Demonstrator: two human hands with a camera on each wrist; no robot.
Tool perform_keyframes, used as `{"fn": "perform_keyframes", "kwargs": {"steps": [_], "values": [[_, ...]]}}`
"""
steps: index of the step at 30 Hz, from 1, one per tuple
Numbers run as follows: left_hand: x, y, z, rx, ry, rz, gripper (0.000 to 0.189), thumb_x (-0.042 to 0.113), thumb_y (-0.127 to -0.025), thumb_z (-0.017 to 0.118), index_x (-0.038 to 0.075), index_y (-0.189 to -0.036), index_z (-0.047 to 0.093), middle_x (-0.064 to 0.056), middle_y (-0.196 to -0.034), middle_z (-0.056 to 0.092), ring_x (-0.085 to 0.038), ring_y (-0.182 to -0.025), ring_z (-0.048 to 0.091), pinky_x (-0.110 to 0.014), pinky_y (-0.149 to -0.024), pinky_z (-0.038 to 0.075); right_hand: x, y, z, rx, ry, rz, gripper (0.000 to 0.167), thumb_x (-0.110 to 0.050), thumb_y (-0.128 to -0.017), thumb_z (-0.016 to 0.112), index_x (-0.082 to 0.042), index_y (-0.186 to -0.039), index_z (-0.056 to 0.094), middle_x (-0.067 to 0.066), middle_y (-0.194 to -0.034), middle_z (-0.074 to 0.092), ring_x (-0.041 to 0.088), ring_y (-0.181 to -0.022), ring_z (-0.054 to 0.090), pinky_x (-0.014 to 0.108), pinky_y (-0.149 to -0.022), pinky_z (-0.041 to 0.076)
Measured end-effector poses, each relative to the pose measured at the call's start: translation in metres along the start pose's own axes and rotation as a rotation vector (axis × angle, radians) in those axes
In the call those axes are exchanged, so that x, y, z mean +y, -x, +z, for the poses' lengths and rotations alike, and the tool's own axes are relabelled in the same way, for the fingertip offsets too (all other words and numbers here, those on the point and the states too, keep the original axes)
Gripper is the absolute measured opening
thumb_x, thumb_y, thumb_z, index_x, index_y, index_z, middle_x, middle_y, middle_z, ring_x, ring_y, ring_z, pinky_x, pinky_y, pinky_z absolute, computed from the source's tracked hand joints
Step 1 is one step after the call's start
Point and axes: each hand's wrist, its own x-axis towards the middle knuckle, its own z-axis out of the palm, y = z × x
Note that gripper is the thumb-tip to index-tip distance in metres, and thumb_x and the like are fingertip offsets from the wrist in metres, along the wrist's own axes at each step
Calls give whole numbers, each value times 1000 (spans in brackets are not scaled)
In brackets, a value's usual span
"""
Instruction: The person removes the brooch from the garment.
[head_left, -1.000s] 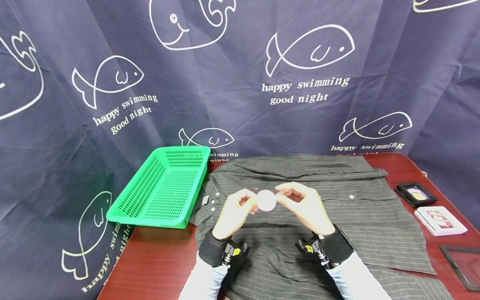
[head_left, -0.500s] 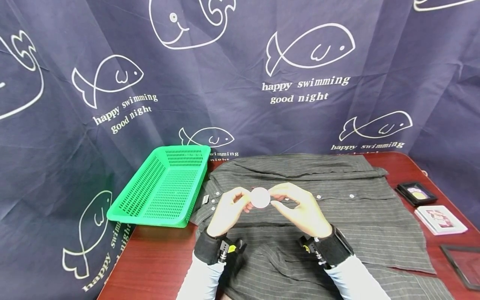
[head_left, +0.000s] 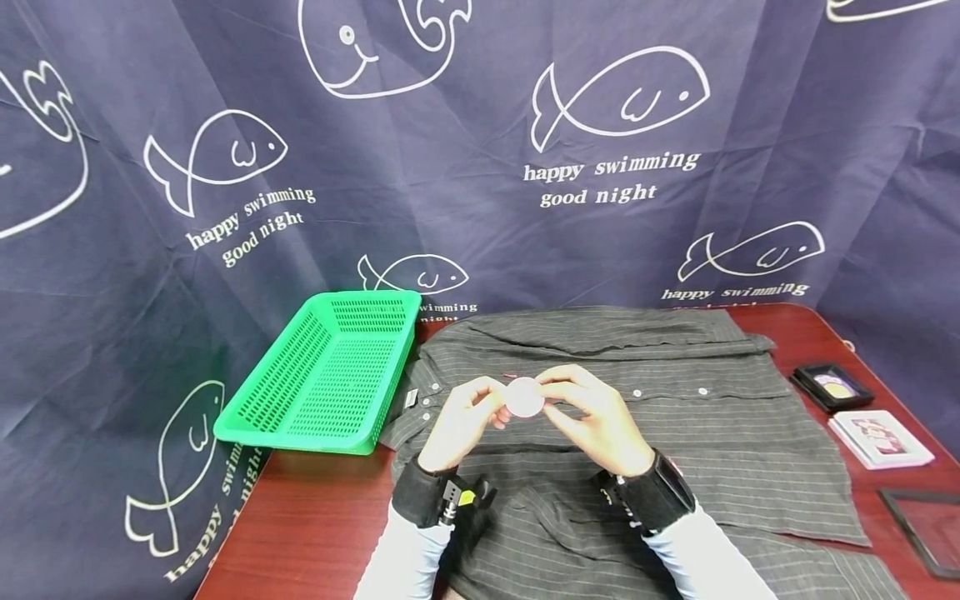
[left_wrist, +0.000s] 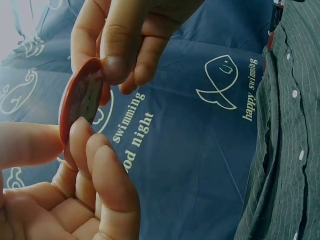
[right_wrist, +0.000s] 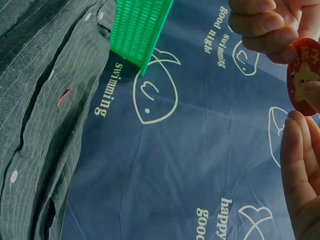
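Note:
A small round badge (head_left: 524,397) is held up over the dark pinstriped shirt (head_left: 720,442), its pale side toward the head camera. In the right wrist view the badge (right_wrist: 303,75) shows a red face with a yellow star and light lettering. My left hand (head_left: 459,425) pinches it by its left edge. From the other side my right hand (head_left: 607,425) pinches its right edge between thumb and fingers. Seen nearly edge-on in the left wrist view, the badge (left_wrist: 80,100) has a thin red rim, with fingertips of both hands on it.
A green plastic basket (head_left: 375,443) stands at the left of the red-brown table (head_left: 300,517). Along the right lie a black box (head_left: 806,385), a stack of white cards (head_left: 917,454) and a dark frame (head_left: 903,523). A printed curtain (head_left: 480,167) hangs behind.
The badge and both hands have shifted slightly left overall. My right wrist has turned, and its fingers have come further onto the badge's edge.

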Motion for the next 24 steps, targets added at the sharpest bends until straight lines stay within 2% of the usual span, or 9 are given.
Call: {"fn": "perform_keyframes", "kwargs": {"steps": [3,9,18,24], "values": [[-2,0,1,-2,15,1,22,5,-98,51,-15,-97,60,-33,-82,58,-4,-69,58,-20,-66,53,1,0,0,18,-9,-15,31,8,-72,79,-7,-98,74,9,-104,68,18,-97,64,10,-93,43],[-4,-1,2,-4,48,-1,24,6,-98,50,-16,-100,59,-19,-80,61,-4,-71,59,-21,-67,53,1,-1,-1,48,-19,-41,31,11,-69,78,-6,-95,75,10,-102,69,18,-94,65,10,-91,44],[-5,1,10,27,24,9,25,8,-101,47,-14,-99,58,-30,-83,60,-6,-70,59,-20,-67,53,1,-1,-4,59,-34,-39,31,14,-68,77,-6,-93,75,8,-96,69,20,-89,65,10,-91,45],[-6,-1,16,63,-78,36,22,11,-101,52,-8,-98,62,-29,-84,64,-7,-69,60,-21,-66,53,4,1,-12,85,-34,-43,35,16,-66,78,-7,-92,76,7,-94,70,16,-88,65,12,-88,47]]}}
